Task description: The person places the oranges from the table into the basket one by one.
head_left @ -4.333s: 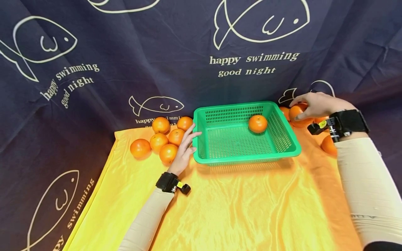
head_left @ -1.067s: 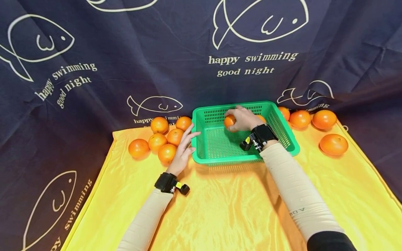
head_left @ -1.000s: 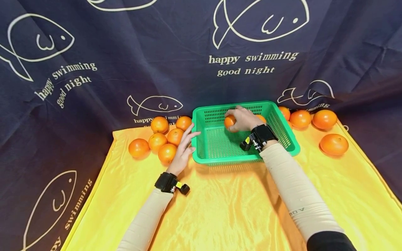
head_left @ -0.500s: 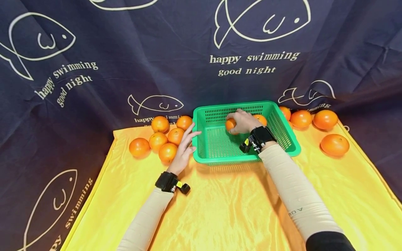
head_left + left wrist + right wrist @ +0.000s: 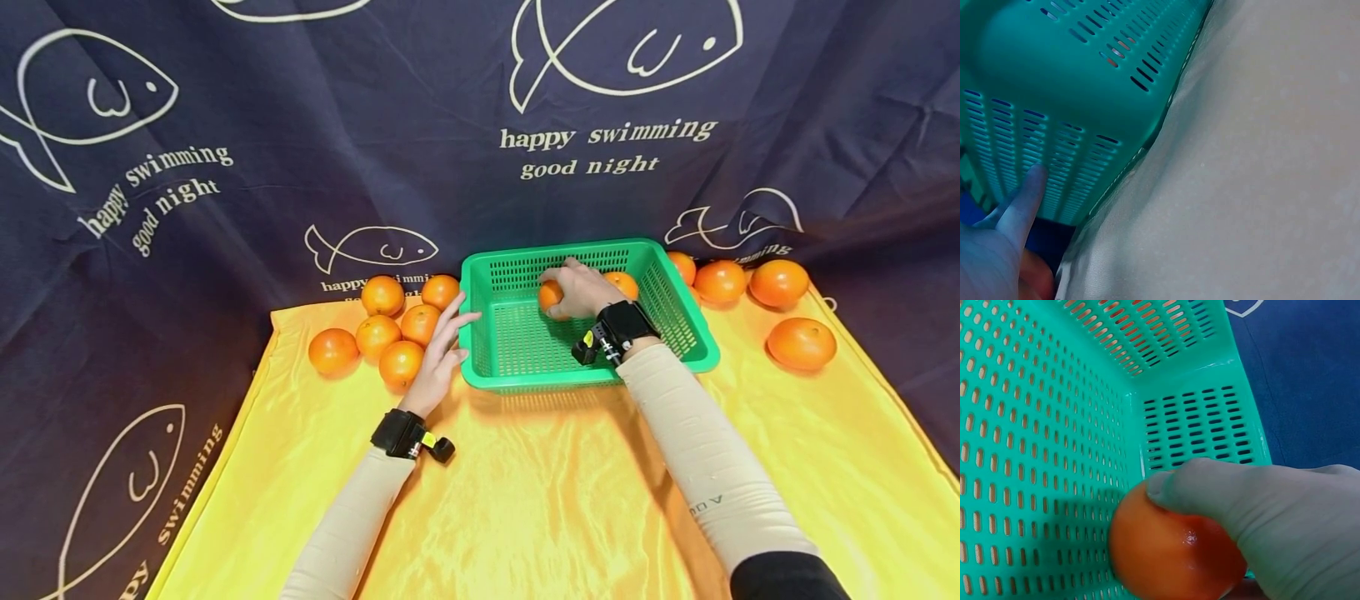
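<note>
A green plastic basket [image 5: 547, 381] with slotted walls stands on the yellow cloth. Inside it, towards the back, my right hand [image 5: 583, 292] holds an orange [image 5: 551, 296] from above. The right wrist view shows the thumb lying on this orange [image 5: 1169, 550], close to the basket floor; the other fingers are mostly hidden. A second orange [image 5: 622, 285] sits to the right in the basket, partly behind the hand. My left hand [image 5: 437, 360] rests its extended fingers against the basket's left side, and in the left wrist view a finger [image 5: 1025, 203] touches the slotted wall [image 5: 1079, 169].
Several oranges [image 5: 378, 336] lie in a cluster left of the basket, right beside the left hand. More oranges [image 5: 780, 284] lie to the right, one [image 5: 801, 343] nearer the front. A dark blue curtain [image 5: 420, 125] with fish drawings hangs directly behind the basket.
Over the past few seconds my right hand has moved left from the oranges on the right into the basket, bringing an orange. During the last second both hands have stayed nearly still.
</note>
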{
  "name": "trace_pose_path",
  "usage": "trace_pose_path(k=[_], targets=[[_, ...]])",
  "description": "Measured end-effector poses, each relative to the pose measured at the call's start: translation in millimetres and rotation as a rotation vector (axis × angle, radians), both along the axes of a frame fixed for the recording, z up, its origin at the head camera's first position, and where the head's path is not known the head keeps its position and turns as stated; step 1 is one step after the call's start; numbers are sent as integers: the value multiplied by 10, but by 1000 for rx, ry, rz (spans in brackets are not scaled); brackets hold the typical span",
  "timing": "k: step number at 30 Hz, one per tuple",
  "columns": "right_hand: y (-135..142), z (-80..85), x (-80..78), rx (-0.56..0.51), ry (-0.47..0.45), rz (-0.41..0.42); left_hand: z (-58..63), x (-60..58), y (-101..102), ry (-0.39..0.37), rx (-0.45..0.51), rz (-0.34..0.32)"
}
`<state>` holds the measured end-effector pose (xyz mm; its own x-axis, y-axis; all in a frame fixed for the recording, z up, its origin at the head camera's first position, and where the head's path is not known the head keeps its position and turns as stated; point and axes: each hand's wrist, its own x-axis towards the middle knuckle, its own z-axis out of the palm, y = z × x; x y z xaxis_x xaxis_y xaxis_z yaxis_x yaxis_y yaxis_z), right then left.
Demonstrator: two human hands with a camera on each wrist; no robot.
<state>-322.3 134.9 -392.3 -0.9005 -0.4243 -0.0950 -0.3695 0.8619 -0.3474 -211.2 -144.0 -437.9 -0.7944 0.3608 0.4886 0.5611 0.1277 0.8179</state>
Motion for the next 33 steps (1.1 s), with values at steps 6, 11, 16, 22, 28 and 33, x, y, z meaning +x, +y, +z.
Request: trace_pose_path(k=[6,11,16,22,28,33], targets=[[6,1,-7,-26,29,12,-4,-6,3,-7,9,2],[11,5,-6,-30,35,21,-12,-11,5,-8,15,-1],[3,28,10,-22,43,31,-16,-13,1,-3,19,-2],[-5,66,18,-8,41,18,-9,-8,1,-1,16,-4],[-4,130,23,5,20,15,-31,-19,-2,0,1,13],[-2,248,44,1,-8,9,-212,-130,-23,17,0,28]])
